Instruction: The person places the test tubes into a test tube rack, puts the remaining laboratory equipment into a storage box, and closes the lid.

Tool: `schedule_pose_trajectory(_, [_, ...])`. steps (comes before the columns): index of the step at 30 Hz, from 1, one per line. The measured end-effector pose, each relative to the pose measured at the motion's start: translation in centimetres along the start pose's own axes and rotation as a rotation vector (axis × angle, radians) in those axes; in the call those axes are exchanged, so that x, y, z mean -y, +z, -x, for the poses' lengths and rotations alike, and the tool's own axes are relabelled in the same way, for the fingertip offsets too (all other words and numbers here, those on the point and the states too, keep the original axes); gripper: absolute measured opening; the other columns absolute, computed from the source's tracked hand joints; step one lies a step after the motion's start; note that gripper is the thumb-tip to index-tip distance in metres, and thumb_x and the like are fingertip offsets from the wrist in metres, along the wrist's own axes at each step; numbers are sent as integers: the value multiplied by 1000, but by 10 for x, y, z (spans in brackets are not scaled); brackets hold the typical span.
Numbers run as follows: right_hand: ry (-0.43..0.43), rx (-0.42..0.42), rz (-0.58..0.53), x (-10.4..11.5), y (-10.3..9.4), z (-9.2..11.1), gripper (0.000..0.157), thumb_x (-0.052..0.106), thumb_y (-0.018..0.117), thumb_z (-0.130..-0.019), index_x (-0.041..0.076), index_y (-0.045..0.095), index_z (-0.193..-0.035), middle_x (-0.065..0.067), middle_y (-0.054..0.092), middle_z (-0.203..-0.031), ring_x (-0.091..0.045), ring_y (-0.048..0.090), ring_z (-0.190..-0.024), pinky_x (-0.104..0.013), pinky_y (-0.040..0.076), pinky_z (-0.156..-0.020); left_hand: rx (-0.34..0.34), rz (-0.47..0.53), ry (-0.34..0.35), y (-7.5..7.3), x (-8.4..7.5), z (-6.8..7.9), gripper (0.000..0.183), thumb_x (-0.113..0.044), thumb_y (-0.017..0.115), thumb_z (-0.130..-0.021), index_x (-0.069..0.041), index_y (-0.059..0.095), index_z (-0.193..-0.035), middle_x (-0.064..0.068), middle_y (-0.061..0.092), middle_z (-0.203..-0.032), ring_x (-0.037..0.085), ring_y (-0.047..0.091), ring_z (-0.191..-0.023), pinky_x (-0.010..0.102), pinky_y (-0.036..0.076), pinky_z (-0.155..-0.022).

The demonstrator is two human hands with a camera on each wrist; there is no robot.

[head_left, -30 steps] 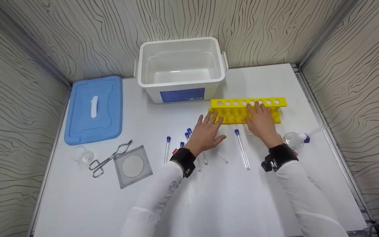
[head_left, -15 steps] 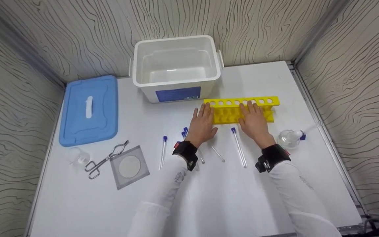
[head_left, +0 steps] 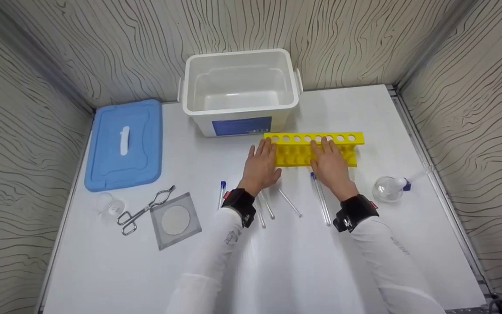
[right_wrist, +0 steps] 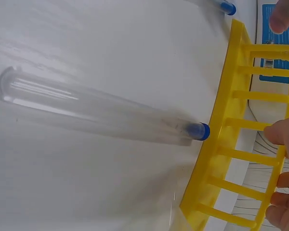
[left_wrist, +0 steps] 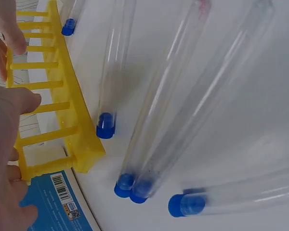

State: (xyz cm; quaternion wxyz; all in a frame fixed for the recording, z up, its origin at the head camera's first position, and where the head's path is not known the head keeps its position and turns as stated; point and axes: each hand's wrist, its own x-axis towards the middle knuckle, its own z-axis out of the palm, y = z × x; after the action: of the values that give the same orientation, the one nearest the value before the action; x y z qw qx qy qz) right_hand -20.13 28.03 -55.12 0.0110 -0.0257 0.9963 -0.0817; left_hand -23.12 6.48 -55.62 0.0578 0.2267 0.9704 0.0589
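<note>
Yellow rack [head_left: 293, 153] stretching left to right across the worktop [head_left: 294, 270], long axis sideways, just in front and to the right of the white bin [head_left: 203, 125]! Hands on it, fingers extended: left hand [head_left: 259, 169] at its left end, right hand [head_left: 332, 169] just past the middle, fingertips masking some holes. Several tubes [head_left: 268, 207] lose their caps behind the left hand; the right wrist view crops one rack end.
</note>
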Motion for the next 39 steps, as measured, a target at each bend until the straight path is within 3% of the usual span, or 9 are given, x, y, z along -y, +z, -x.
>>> schedule_pose_trajectory(15, [-78, -83, 19, 34, 12, -3, 55, 24, 58, -98, 9, 44, -149, -27, 38, -154, -47, 39, -140, -59, 42, -111, 0, 79, -87, 1, 31, 19, 78, -41, 59, -94, -12, 24, -157, 7, 16, -168, 23, 17, -156, 49, 16, -127])
schedule_pose_trajectory(23, [-99, -65, 32, 55, 16, -4, 56, 25, 56, -99, 11, 43, -151, -25, 36, -156, -44, 39, -141, -55, 39, -115, -70, 129, -89, 4, 51, 36, 71, -37, 56, -96, -9, 29, -155, 10, 21, -167, 26, 21, -155, 51, 17, -127])
schedule_pose_trajectory(32, [-161, -71, 16, 75, 23, -6, 53, 25, 57, -98, 10, 46, -148, -25, 40, -154, -45, 41, -140, -55, 34, -119, -75, 145, -116, 6, 72, 54, 70, -37, 57, -96, -9, 31, -154, 11, 23, -166, 26, 22, -155, 49, 18, -127])
schedule_pose_trajectory(39, [-212, -58, -39, 81, 19, -11, 50, 24, 56, -99, 8, 49, -146, -27, 42, -152, -47, 42, -138, -57, 33, -118, -93, 149, -136, 3, 81, 60, 68, -35, 59, -96, -7, 35, -153, 12, 27, -165, 28, 25, -154, 50, 20, -126])
